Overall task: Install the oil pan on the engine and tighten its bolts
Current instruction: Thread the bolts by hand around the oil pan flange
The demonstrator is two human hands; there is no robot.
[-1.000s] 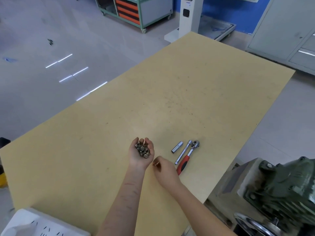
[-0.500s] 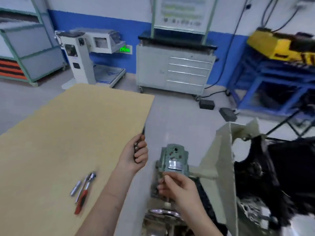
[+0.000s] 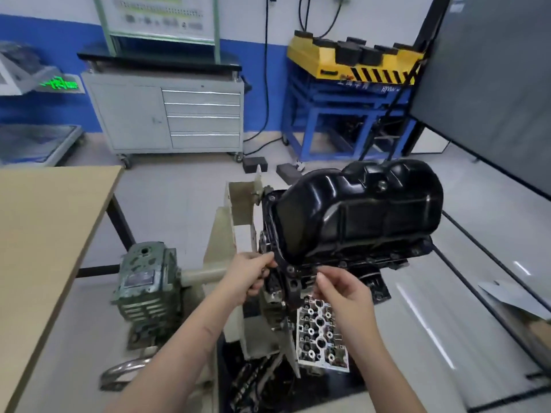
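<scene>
Where engine stays dark: glossy black ribbed oil pan; matte flange.

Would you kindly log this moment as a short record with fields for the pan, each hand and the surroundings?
oil pan: black, sitting on the engine on its stand
left hand: fingers curled, at the pan flange's near corner; contents hidden
right hand: fingertips pinched just below the flange; any bolt too small to tell
surroundings: wooden table at left, grey gearbox beside the stand
</scene>
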